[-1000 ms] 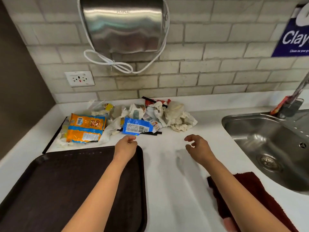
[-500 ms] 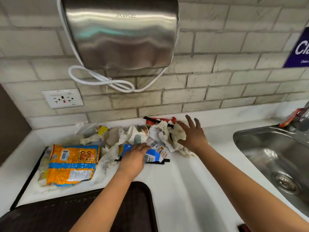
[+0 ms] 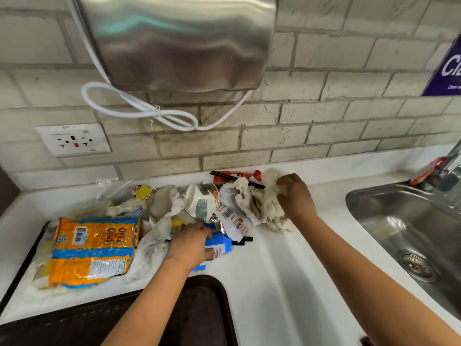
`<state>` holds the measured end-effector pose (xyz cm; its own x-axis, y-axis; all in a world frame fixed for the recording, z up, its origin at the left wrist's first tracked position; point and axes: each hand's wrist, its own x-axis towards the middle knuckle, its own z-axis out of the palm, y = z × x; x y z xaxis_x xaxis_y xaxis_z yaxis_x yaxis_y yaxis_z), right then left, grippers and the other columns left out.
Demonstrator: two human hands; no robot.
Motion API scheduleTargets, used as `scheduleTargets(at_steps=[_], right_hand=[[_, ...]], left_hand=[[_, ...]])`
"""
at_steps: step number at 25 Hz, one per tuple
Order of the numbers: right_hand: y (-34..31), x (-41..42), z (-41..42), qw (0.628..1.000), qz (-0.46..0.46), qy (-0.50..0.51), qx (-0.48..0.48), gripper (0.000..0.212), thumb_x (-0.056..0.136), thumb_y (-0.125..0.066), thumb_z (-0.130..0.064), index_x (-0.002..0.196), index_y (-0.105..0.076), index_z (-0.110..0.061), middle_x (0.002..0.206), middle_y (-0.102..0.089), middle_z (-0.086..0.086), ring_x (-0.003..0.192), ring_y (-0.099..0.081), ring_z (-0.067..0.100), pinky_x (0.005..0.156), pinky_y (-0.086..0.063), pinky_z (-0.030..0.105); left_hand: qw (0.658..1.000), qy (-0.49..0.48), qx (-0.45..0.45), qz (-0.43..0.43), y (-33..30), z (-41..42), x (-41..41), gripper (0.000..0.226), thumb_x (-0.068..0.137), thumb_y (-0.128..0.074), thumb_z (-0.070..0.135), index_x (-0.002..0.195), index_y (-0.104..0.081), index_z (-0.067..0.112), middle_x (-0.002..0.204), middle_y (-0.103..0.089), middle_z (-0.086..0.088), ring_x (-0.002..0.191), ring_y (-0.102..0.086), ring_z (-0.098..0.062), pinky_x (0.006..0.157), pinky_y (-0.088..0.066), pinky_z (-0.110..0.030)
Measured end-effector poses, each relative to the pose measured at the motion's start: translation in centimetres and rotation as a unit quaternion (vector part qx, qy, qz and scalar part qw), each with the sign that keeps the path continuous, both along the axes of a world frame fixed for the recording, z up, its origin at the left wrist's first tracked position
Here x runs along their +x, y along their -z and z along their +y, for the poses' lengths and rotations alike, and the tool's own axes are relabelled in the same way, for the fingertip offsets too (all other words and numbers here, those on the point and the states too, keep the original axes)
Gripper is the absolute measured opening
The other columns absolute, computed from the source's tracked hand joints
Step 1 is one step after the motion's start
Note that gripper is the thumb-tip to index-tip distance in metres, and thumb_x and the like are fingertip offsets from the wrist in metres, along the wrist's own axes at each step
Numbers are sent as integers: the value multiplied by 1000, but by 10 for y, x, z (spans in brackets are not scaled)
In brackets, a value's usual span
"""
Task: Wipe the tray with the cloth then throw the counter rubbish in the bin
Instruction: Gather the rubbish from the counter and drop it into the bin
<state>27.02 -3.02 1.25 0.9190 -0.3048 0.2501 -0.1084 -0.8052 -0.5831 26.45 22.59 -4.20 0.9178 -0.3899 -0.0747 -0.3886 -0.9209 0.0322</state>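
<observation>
A heap of rubbish lies on the white counter [image 3: 274, 283] against the wall: an orange snack bag [image 3: 92, 248], crumpled white tissues [image 3: 270, 208], a paper cup [image 3: 202, 201], a blue wrapper [image 3: 219, 245] and black straws [image 3: 237, 179]. My left hand [image 3: 192, 243] grips the blue wrapper at the heap's front. My right hand [image 3: 294, 196] curls round the crumpled tissues at the heap's right end. The dark brown tray [image 3: 204, 310] lies at the counter's near edge under my left forearm. Only a sliver of the dark red cloth [image 3: 365, 342] shows at the bottom edge.
A steel sink [image 3: 409, 236] with a tap [image 3: 449, 168] sits at the right. A steel hand dryer [image 3: 174, 41] with a looped white cable hangs on the brick wall above the heap. A wall socket [image 3: 73, 139] is at the left. No bin is in view.
Both hands have reached forward from the bare counter into the heap. The left hand has closed on the blue wrapper and the right hand's spread fingers have curled round the tissues. The camera moved closer.
</observation>
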Motion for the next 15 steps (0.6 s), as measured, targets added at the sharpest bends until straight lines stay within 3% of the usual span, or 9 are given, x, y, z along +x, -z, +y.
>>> scheduleTargets(at_steps=[2, 4, 5, 9, 13, 15], right_hand=[[-5, -12, 1, 996, -79, 13, 51, 30, 80, -54, 6, 107, -60, -5, 117, -50, 6, 86, -58, 26, 72, -53, 32], [-8, -27, 5, 986, -151, 19, 68, 27, 76, -57, 8, 100, -62, -3, 108, -52, 4, 84, -51, 17, 67, -40, 5], [-10, -34, 7, 981, -176, 19, 77, 26, 75, -57, 8, 98, -62, -3, 103, -52, 2, 85, -50, 15, 64, -35, 0], [-6, -60, 18, 973, -196, 7, 120, 25, 73, -59, 9, 94, -63, -3, 97, -52, -1, 86, -50, 14, 62, -37, 0], [-8, -88, 24, 962, -200, 2, 187, 29, 72, -58, 15, 89, -60, -8, 96, -53, 2, 85, -49, 14, 64, -37, -1], [-13, -105, 23, 955, -214, 1, 207, 31, 72, -59, 15, 87, -57, -12, 96, -52, 2, 85, -50, 8, 64, -38, 0]], left_hand=[[1000, -2, 13, 28, 5, 3, -2, 64, 74, -65, 49, 131, -44, 29, 135, -47, 3, 125, -43, -20, 102, -31, -35], [1000, -4, 13, 28, 7, 4, -2, 72, 72, -68, 47, 135, -38, 28, 139, -43, 3, 128, -41, -21, 104, -29, -37], [1000, -8, 15, 19, 6, 3, -2, 72, 73, -69, 45, 136, -37, 27, 139, -43, 3, 127, -41, -21, 103, -29, -37], [999, 9, 33, -17, -1, 3, -6, 48, 87, -58, 35, 131, -45, 24, 135, -46, 0, 122, -45, -24, 100, -32, -37], [981, -57, -180, 51, -30, 16, -13, 31, 94, -51, 22, 124, -56, 16, 127, -54, -8, 114, -53, -27, 92, -42, -31], [956, -81, -283, 0, -49, 19, -22, 27, 93, -53, 17, 117, -60, 8, 119, -54, -14, 107, -54, -30, 87, -42, -30]])
